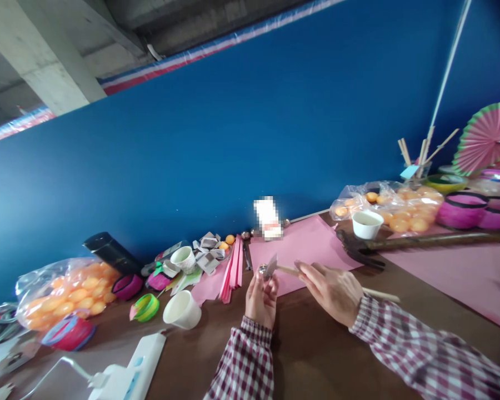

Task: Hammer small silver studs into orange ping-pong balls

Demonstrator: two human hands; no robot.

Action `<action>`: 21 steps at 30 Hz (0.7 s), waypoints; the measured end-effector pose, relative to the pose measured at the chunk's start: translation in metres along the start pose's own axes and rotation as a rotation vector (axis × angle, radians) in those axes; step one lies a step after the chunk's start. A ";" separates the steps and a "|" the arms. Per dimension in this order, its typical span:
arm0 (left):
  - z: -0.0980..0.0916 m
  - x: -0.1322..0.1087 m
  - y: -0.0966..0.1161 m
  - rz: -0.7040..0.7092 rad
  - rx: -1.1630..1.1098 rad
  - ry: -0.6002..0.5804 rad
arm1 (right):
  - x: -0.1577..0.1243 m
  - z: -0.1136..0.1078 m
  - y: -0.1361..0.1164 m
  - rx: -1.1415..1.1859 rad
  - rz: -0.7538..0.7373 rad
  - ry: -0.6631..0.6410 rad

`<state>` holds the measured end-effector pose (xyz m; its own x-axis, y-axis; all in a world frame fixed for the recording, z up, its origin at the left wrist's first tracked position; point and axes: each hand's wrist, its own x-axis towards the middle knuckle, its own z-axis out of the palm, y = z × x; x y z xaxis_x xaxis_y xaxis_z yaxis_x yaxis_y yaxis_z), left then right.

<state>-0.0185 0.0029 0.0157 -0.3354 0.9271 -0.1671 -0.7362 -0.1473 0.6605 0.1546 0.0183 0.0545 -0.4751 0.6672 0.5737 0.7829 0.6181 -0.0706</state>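
My left hand is raised above the brown table, its fingers pinched round a small silvery piece at the end of a thin wooden stick. My right hand lies over the stick just to the right, fingers curled on it. The stick runs on to the right past my wrist. Both sleeves are red-and-white plaid. A sheet of pink paper lies right behind the hands.
A white cup lies on its side left of my hands. Bags of orange balls sit left and back right. A hammer, a white bowl, pink paper fans and a white glue gun are around.
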 end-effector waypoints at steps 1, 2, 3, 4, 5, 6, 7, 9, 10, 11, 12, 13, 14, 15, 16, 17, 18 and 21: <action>0.000 0.000 0.001 -0.007 0.003 -0.017 | 0.000 0.000 0.000 0.004 0.006 -0.009; 0.001 -0.001 0.001 -0.013 0.005 -0.026 | 0.000 0.000 0.000 0.011 0.008 -0.021; 0.000 -0.001 0.001 -0.017 0.006 -0.025 | 0.000 -0.001 0.000 0.021 0.009 -0.034; 0.000 -0.001 0.001 -0.021 0.005 -0.020 | 0.000 -0.003 0.000 0.033 0.006 -0.047; -0.001 0.000 0.001 -0.022 0.001 -0.013 | 0.000 -0.004 -0.001 0.046 0.001 -0.054; -0.002 0.000 0.001 -0.022 -0.004 -0.010 | 0.000 -0.006 -0.001 0.060 -0.008 -0.057; -0.003 0.000 0.001 -0.024 -0.009 -0.010 | 0.000 -0.007 -0.001 0.073 -0.019 -0.054; -0.005 0.001 0.000 -0.027 -0.017 -0.030 | -0.001 -0.009 -0.002 0.094 -0.046 -0.047; -0.006 0.002 0.000 -0.025 -0.024 -0.038 | -0.001 -0.009 -0.002 0.101 -0.059 -0.046; -0.007 0.002 -0.001 -0.022 -0.031 -0.040 | -0.001 -0.008 -0.002 0.105 -0.070 -0.048; -0.007 0.003 -0.001 -0.020 -0.036 -0.040 | -0.001 -0.007 -0.002 0.107 -0.080 -0.050; -0.007 0.003 -0.001 -0.016 -0.040 -0.036 | -0.001 -0.005 -0.001 0.104 -0.082 -0.045; -0.006 0.004 -0.001 -0.014 -0.040 -0.033 | -0.001 -0.003 0.000 0.096 -0.078 -0.035; -0.006 0.004 -0.001 -0.011 -0.037 -0.029 | -0.001 -0.001 0.000 0.085 -0.067 -0.019; -0.005 0.004 -0.001 -0.008 -0.034 -0.025 | -0.001 0.001 0.001 0.073 -0.052 -0.004; -0.005 0.004 -0.001 -0.006 -0.031 -0.023 | -0.001 0.003 0.001 0.061 -0.036 0.008; -0.005 0.005 -0.001 -0.005 -0.029 -0.021 | -0.001 0.004 0.002 0.049 -0.021 0.019; -0.005 0.005 -0.001 -0.006 -0.030 -0.015 | -0.001 0.007 0.003 0.001 -0.015 0.037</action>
<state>-0.0220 0.0059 0.0109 -0.3218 0.9332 -0.1600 -0.7560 -0.1515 0.6368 0.1544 0.0224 0.0487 -0.4720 0.6419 0.6043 0.7751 0.6288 -0.0625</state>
